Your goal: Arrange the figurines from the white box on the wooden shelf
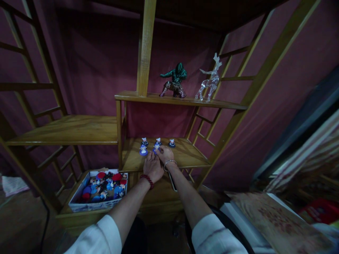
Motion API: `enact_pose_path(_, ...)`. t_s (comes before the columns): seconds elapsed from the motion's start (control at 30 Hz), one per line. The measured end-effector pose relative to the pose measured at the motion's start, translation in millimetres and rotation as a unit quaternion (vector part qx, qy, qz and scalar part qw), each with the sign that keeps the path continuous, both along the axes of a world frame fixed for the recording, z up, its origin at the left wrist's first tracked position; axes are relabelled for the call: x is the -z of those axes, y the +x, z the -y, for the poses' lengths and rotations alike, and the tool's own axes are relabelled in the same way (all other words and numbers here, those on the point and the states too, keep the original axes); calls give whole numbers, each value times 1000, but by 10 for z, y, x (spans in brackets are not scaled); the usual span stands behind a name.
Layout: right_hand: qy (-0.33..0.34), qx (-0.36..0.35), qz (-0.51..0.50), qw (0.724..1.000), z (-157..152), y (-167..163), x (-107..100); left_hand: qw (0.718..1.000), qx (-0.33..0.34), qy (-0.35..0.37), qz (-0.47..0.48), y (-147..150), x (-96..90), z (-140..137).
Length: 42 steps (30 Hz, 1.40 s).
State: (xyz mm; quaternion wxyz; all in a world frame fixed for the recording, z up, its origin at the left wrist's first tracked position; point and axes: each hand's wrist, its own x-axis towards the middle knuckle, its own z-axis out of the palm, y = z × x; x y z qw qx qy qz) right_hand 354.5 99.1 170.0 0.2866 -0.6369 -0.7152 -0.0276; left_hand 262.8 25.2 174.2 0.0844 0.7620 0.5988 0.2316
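My right hand (166, 154) reaches onto the lower shelf (185, 157), its fingers closed around a small purple figurine (156, 147) that stands there. Close beside it, my left hand (153, 167) lies at the shelf's front edge with fingers stretched out and nothing visible in them. To the left stands another purple-based figurine (143, 150). Behind these is a row of three small dark-based figurines: a left one (144, 141), a middle one (158, 140) and a right one (172, 142). My right fingertips are partly hidden by the hand itself.
A cardboard box (92, 206) full of red, blue and black figurines sits at lower left. On the shelf above are a green crouching figure (174, 79) and a clear deer (210, 83). A wooden post (146, 49) rises there. A dark phone-like object (173, 181) lies below my right wrist.
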Motion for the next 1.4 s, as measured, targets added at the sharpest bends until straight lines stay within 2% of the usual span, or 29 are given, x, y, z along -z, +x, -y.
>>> enact_pose_path(0.5, -2, -3, 20, 1000, -5, -5, -1, 1000, 4, -21, -6, -10, -27, 28)
enact_pose_path(0.6, -7, 5, 4, 1000, 18, -13, -11, 1000, -1, -25, -3, -11, -41, 32)
enact_pose_path(0.73, -7, -8, -65, 998, 43, -12, -3, 1000, -2, -21, 5, -13, -41, 38)
enact_pose_path(0.83, 3, -18, -124, 992, 74, 9, 20, 1000, 0, 2, 16, -15, -25, 51)
enact_pose_path(1.0, 22, 5, -184, 983, 198, 42, 39, 998, 9, 50, 34, -33, 31, 91)
enact_pose_path(1.2, 38, 29, -219, 974, 432, -2, -12, 992, 35, 107, 55, -96, 120, 180)
enact_pose_path(1.4, 57, 53, -233, 969, 669, -94, -19, 984, 57, 123, 114, -176, 155, 370)
